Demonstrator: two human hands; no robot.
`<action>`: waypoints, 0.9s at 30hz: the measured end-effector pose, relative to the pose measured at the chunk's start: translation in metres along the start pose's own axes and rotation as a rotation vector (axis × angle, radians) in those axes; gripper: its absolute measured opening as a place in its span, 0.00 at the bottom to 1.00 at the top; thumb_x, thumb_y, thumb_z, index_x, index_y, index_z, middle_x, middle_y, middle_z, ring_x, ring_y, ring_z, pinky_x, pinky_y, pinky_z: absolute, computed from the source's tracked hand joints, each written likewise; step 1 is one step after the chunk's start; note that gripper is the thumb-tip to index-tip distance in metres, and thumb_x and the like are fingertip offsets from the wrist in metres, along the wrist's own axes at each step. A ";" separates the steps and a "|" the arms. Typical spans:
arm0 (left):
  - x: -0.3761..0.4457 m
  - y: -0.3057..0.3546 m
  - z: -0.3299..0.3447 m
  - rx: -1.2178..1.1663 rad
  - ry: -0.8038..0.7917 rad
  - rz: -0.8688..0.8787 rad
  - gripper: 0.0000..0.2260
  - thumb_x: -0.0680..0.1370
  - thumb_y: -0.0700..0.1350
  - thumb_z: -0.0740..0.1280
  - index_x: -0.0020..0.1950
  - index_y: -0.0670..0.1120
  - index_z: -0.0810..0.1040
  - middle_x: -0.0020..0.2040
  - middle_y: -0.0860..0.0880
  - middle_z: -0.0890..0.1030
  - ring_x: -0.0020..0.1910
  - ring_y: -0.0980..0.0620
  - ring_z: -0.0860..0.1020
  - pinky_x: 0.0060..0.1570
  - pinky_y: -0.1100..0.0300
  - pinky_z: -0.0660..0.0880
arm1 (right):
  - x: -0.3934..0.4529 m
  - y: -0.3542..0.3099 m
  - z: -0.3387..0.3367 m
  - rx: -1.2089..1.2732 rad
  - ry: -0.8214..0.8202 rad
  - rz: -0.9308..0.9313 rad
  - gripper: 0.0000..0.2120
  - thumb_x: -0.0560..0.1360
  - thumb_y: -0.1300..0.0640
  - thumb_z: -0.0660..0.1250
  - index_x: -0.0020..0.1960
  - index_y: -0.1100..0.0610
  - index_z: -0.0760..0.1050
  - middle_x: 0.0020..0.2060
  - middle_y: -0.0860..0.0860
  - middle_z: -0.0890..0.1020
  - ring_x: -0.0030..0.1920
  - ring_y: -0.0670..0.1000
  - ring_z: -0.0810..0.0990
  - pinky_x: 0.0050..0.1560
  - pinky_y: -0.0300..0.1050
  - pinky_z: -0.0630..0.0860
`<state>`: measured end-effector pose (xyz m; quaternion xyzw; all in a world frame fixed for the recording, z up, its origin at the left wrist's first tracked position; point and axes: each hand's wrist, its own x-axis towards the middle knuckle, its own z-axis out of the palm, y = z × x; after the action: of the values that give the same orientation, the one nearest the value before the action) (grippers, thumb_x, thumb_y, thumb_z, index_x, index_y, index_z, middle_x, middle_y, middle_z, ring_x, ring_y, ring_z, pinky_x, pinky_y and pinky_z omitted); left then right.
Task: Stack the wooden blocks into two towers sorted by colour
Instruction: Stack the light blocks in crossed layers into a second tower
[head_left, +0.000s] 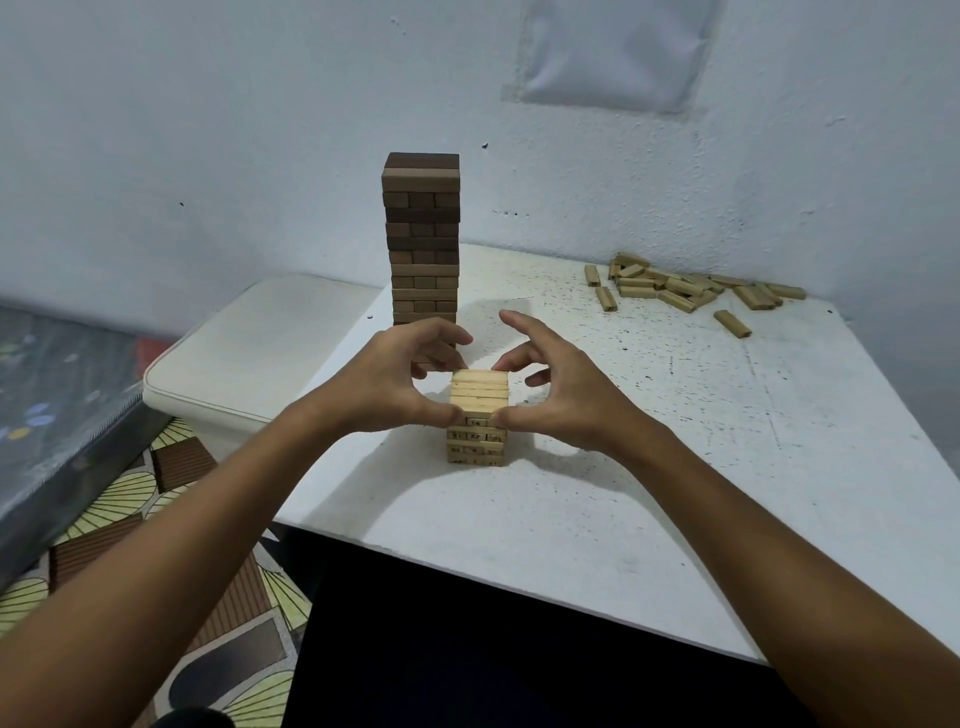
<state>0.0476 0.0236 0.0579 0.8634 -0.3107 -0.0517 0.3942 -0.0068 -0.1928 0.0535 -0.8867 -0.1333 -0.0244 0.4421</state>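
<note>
The short light tower (478, 415) near the white table's (675, 467) front is clasped at its top layers by left hand (395, 384) and right hand (563, 389), thumbs pressed on its near face; printed numbers are barely legible. The dark tower's (422, 239) base is hidden behind the left fingers. Loose light blocks (685, 288) are heaped far right.

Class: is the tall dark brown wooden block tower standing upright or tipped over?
Upright. The tall dark brown wooden block tower rises straight from the white speckled table, its layers squarely aligned.
</note>
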 end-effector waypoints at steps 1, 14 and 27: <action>0.000 0.000 0.000 -0.001 0.000 -0.001 0.30 0.62 0.52 0.76 0.61 0.56 0.72 0.52 0.61 0.79 0.53 0.66 0.77 0.46 0.73 0.74 | 0.000 0.000 0.000 0.000 -0.002 0.001 0.47 0.67 0.60 0.78 0.78 0.51 0.56 0.54 0.47 0.80 0.60 0.48 0.75 0.57 0.39 0.72; 0.000 0.000 -0.001 0.011 -0.018 -0.003 0.29 0.62 0.53 0.76 0.61 0.58 0.72 0.54 0.59 0.80 0.54 0.63 0.77 0.46 0.73 0.73 | 0.001 0.004 -0.001 -0.005 -0.012 -0.007 0.48 0.66 0.59 0.79 0.78 0.48 0.55 0.53 0.44 0.80 0.60 0.46 0.75 0.58 0.42 0.73; 0.014 0.020 0.003 0.015 -0.006 0.073 0.25 0.68 0.56 0.72 0.63 0.52 0.76 0.57 0.57 0.78 0.56 0.59 0.77 0.52 0.67 0.77 | -0.005 0.002 -0.021 0.046 0.140 0.032 0.24 0.77 0.56 0.69 0.73 0.52 0.69 0.59 0.47 0.78 0.59 0.46 0.76 0.59 0.46 0.77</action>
<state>0.0482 0.0042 0.0721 0.8543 -0.3434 -0.0373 0.3884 -0.0092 -0.2120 0.0637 -0.8744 -0.0882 -0.0763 0.4709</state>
